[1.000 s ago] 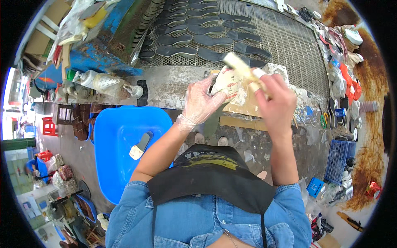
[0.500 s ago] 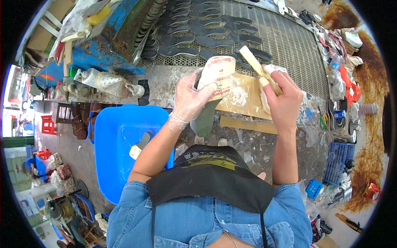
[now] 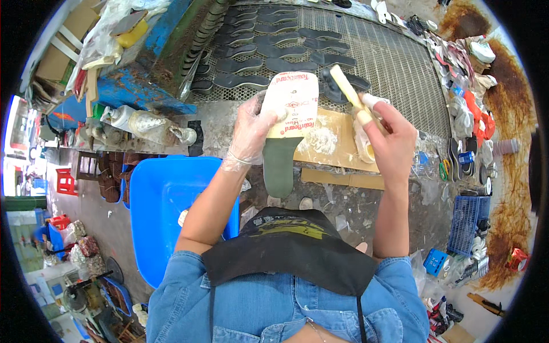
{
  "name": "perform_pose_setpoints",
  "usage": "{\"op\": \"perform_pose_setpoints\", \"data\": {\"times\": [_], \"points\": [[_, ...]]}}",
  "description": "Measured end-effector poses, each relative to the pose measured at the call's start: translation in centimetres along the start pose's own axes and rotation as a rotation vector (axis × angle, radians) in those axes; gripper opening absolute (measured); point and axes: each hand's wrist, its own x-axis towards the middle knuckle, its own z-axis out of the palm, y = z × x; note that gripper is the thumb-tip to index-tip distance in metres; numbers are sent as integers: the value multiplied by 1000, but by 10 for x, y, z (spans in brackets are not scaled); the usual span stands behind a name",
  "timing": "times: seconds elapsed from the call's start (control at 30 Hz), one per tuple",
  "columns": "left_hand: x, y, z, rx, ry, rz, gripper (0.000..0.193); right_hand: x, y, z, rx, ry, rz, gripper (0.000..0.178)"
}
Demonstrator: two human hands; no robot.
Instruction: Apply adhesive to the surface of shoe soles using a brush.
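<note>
My left hand [image 3: 247,130], in a clear plastic glove, grips a shoe insole [image 3: 293,102] by its left edge, fingers behind and thumb on top. The insole's upper part is cream with red print; its lower part is dark green. Across from it, my right hand [image 3: 394,132] pinches a pale stick-like tool [image 3: 342,83] that slants up and left, apart from the insole. Coverings wrap its thumb and index fingertips. Beneath both hands lies a brown cardboard sheet [image 3: 337,117] smeared with white residue. A pale, partly hidden object [image 3: 364,150] sits under my right hand.
Rows of dark insoles [image 3: 240,65] lie on the metal mesh [image 3: 394,54] beyond the cardboard. A blue tub [image 3: 143,200] stands below left. White bottles [image 3: 143,121] lie by the blue machine [image 3: 154,80]. Scissors [image 3: 444,170] and a blue basket [image 3: 469,220] are at right.
My left hand has shifted slightly left, turning the insole so its printed face and green part show more fully. My right hand keeps the tool, almost unmoved.
</note>
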Motion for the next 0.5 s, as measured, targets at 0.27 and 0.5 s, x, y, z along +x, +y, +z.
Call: {"op": "perform_pose_setpoints", "data": {"times": [0.27,0.5], "points": [[22,-7,3,-373,-70,-137,47,-27,33,-2,261,-268,99,28],[33,-34,-8,-479,24,-251,56,-67,173,-40,-85,111,525,31]]}}
